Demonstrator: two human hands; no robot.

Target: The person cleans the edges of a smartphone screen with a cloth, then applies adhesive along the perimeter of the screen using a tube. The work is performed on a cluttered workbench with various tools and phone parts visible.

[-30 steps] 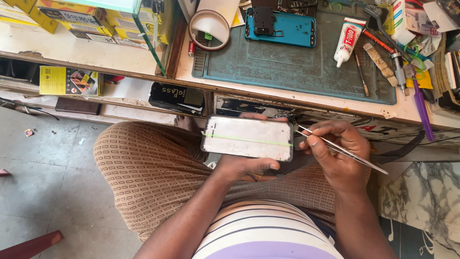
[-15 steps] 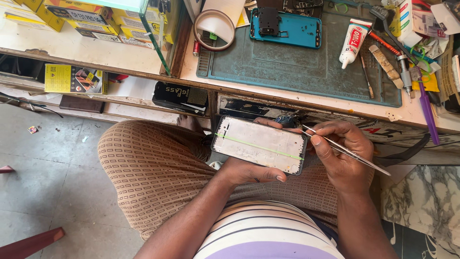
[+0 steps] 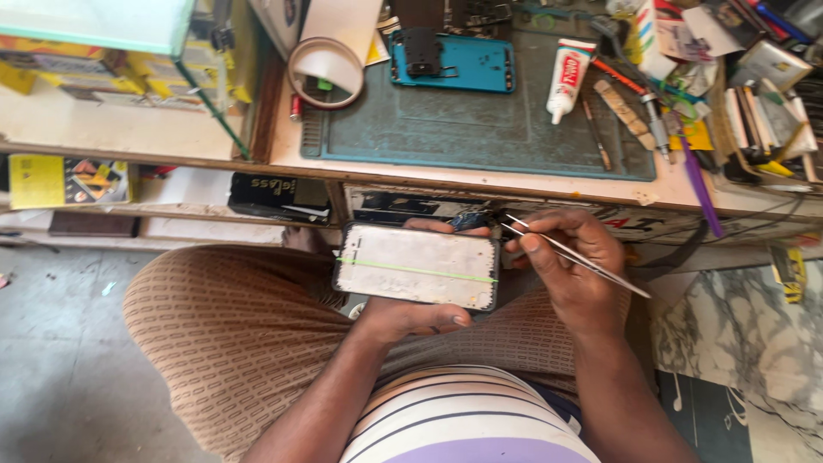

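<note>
Your left hand (image 3: 411, 317) cups the phone screen frame (image 3: 417, 276) from below, thumb on its near edge and fingertips over the far edge, holding it flat above your lap, just in front of the desk's (image 3: 480, 176) near edge. Your right hand (image 3: 576, 274) pinches a pair of metal tweezers (image 3: 573, 255), their tips resting at the frame's far right corner, beside a small dark flex part (image 3: 470, 220).

Keep the frame level and firmly braced against your thigh, and work the tips in shallowly, so that they lift the part rather than dig into the pale backing. Steady your right wrist against your leg.

Compared with half a second ago, the frame has turned slightly and sits squarer to you, and the tweezers now reach its corner instead of hovering to the right.

Farther out, on the desk, a green work mat (image 3: 480, 129) carries a blue phone back shell (image 3: 454, 62) at its far edge, a white glue tube (image 3: 567, 77) to the right and a tape roll (image 3: 326, 70) at the left corner.
</note>
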